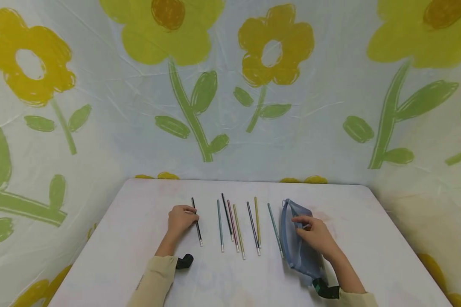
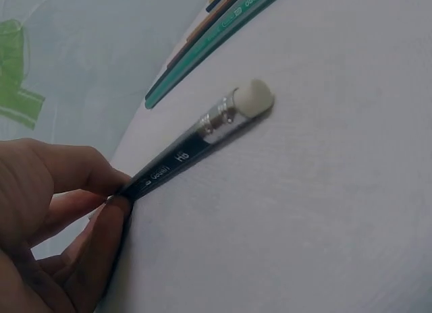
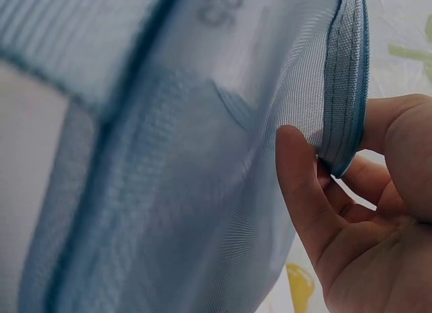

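My left hand point(image 1: 181, 219) pinches a dark pencil point(image 1: 199, 233) between thumb and finger at the left of the row. Its white eraser point(image 2: 254, 98) points toward the camera in the left wrist view, and HB is printed on the barrel. On the right, my right hand point(image 1: 318, 235) grips the zipped edge of a blue mesh pouch point(image 1: 306, 261), thumb on the inside. The pouch point(image 3: 202, 212) gapes at its opening, with a number visible through the mesh in the right wrist view. Beside it lies a teal pencil point(image 1: 274, 228), its eraser end at the pouch's edge.
Between the hands, several pencils lie roughly parallel on the white table point(image 1: 215, 281), among them a teal pencil point(image 1: 220, 226), a red pencil point(image 1: 233, 226) and a yellow pencil point(image 1: 258, 221). A flower-patterned cloth point(image 1: 315, 140) stands behind the table's far edge.
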A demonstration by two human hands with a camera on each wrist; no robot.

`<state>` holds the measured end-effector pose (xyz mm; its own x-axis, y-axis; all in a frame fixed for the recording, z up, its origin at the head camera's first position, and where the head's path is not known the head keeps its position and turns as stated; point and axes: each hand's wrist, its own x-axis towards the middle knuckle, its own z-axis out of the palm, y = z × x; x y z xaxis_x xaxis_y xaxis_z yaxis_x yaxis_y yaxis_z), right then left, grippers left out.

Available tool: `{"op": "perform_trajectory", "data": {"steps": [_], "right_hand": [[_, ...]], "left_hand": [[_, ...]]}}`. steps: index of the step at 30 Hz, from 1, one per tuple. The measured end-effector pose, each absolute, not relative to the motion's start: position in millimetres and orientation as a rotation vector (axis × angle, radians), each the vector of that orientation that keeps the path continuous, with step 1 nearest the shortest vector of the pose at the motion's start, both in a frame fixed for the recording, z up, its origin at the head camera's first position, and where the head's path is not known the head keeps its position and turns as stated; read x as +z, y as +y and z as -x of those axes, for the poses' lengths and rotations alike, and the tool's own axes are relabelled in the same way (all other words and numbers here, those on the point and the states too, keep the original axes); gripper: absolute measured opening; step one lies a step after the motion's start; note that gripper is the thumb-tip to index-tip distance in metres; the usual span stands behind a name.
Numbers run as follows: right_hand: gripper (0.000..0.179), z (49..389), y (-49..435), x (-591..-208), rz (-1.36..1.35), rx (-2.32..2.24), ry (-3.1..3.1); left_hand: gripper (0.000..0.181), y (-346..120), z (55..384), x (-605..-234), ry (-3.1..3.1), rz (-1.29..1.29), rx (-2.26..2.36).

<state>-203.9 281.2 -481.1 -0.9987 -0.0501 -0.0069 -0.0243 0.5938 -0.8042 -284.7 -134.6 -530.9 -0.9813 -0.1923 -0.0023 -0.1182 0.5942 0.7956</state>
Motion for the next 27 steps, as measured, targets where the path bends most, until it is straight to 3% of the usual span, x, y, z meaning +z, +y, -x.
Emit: {"op": "perform_trajectory", "data": {"steps": [9,18,27], "right_hand": [[0.035,208.7,276.9,-476.9,0.063,-1.416,2.761],[0.035,215.2,273.2,-470.9,0.128,-1.42,2.784],[0.035,209.9,276.1,-475.9,0.051,-1.414,2.765]], "left_hand": [[0.008,-135.5,292.8,-521.7,-2.808,-0.287,-1.22],[0.013,-136.3,286.3,-512.7,-2.693,-0.233,-1.44],[0.021,-90.9,273.3,-510.2,-2.57,-0.076,-1.815]]}}
